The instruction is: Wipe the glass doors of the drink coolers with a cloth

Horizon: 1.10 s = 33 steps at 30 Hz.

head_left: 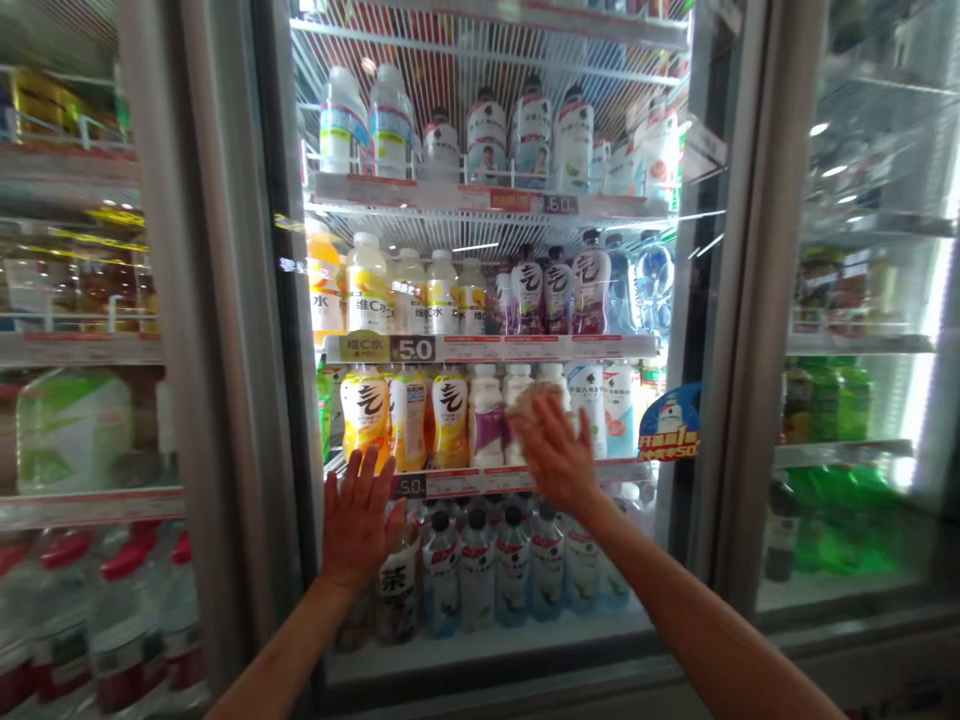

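Observation:
Fingers spread, my left hand (358,525) is held up flat against or just before the glass door (555,655) of a lit drinks fridge. It covers part of a lower shelf edge, near the yellow bottles (365,405). To the right, my right hand (559,458) is raised higher, in front of white-capped bottles (487,415). Under its fingers is a pale, bunched cloth (536,402), pressed toward the glass. Motion blurs this hand and the cloth, so the cloth's edges are unclear.
A blue sticker (670,422) is on the right side of the door. Metal door frames (225,330) stand on both sides. Behind the glass, shelves hold several rows of bottles, with a price strip (487,348) along one edge. Neighbouring fridges show red-capped bottles (127,560) and green bottles (847,520).

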Available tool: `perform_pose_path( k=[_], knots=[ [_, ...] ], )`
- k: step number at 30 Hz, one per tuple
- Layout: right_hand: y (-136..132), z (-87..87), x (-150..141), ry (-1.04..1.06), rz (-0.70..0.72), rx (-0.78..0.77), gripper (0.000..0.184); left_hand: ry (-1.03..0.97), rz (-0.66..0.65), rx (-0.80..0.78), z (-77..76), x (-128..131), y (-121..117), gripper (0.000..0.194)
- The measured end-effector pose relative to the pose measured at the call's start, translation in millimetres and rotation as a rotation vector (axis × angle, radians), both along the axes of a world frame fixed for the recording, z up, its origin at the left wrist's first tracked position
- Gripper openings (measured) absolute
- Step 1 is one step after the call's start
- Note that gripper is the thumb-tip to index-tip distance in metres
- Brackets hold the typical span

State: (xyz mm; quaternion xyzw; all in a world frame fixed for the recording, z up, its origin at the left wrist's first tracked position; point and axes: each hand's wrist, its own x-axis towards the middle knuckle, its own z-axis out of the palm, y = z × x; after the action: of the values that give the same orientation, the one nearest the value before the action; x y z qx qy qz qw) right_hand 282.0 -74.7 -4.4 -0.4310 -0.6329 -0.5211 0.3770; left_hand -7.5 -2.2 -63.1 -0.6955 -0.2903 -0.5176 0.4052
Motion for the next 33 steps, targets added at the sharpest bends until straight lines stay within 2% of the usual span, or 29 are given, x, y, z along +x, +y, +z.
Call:
perform_pose_path(
  k=[3, 5, 6, 8, 10, 11, 12, 14, 16, 17, 19, 22, 24, 25, 26, 28, 30, 31, 33],
  knots=[
    [-0.2, 31.0, 51.6, 0.519, -0.111, 0.243, 0.052, -0.005, -0.008, 0.001, -1.7, 1.7, -2.1, 0.072],
    [0.0, 43.5, 59.4, 0.655, -0.119, 0.319, 0.053, -0.019, -0.031, -0.001, -2.1, 3.2, -5.2, 0.071],
    [-0.3, 44.2, 54.1, 0.602, -0.102, 0.302, 0.054, -0.025, -0.046, -0.003, -0.7, 3.5, -7.0, 0.071],
    [-1.4, 37.4, 35.6, 0.292, -0.05, 0.171, 0.057, -0.032, -0.067, -0.004, 8.4, 2.2, -9.5, 0.07],
    [-3.2, 29.4, 25.7, -0.002, -0.012, 0.044, 0.057, -0.067, -0.059, 0.004, 27.2, -1.4, -9.4, 0.07],
    [-4.3, 28.8, 28.9, -0.047, -0.015, 0.024, 0.055, -0.103, -0.046, 0.006, 39.5, -3.7, -8.1, 0.069],
    [-5.3, 31.8, 37.7, 0.001, -0.033, 0.048, 0.052, -0.148, -0.031, 0.003, 52.6, -6.0, -5.9, 0.069],
    [-5.5, 47.7, 64.4, 0.322, -0.091, 0.183, 0.049, -0.221, -0.006, -0.022, 76.5, -9.4, 0.6, 0.067],
    [-2.2, 68.5, 84.4, 0.659, -0.128, 0.315, 0.051, -0.248, 0.009, -0.045, 91.8, -10.6, 7.7, 0.067],
    [0.1, 76.4, 85.9, 0.736, -0.125, 0.349, 0.052, -0.252, 0.014, -0.053, 95.3, -10.3, 10.6, 0.067],
    [4.0, 80.7, 69.8, 0.638, -0.095, 0.324, 0.052, -0.26, 0.019, -0.056, 96.1, -8.9, 14.0, 0.068],
    [4.0, 62.5, 28.1, 0.035, -0.003, 0.117, 0.051, -0.264, 0.014, -0.061, 91.8, -7.6, 13.9, 0.068],
    [0.3, 51.9, 19.2, -0.272, 0.033, -0.009, 0.053, -0.263, 0.013, -0.061, 90.3, -8.0, 12.6, 0.068],
    [-1.5, 52.1, 24.1, -0.29, 0.026, -0.016, 0.053, -0.262, 0.015, -0.06, 90.1, -8.2, 12.1, 0.068],
    [-2.4, 56.9, 33.7, -0.204, 0.002, 0.019, 0.052, -0.258, 0.019, -0.058, 90.1, -8.4, 11.9, 0.069],
    [0.6, 77.4, 56.2, 0.18, -0.067, 0.173, 0.051, -0.254, 0.03, -0.055, 90.1, -8.0, 12.2, 0.068],
    [9.3, 100.9, 62.8, 0.504, -0.097, 0.296, 0.051, -0.255, 0.041, -0.055, 89.8, -7.2, 13.2, 0.068],
    [14.2, 108.5, 55.4, 0.562, -0.094, 0.313, 0.052, -0.257, 0.046, -0.054, 89.5, -6.9, 13.8, 0.069],
    [21.9, 109.4, 21.4, 0.435, -0.059, 0.266, 0.052, -0.256, 0.052, -0.048, 88.9, -7.3, 14.4, 0.069]
  ],
)
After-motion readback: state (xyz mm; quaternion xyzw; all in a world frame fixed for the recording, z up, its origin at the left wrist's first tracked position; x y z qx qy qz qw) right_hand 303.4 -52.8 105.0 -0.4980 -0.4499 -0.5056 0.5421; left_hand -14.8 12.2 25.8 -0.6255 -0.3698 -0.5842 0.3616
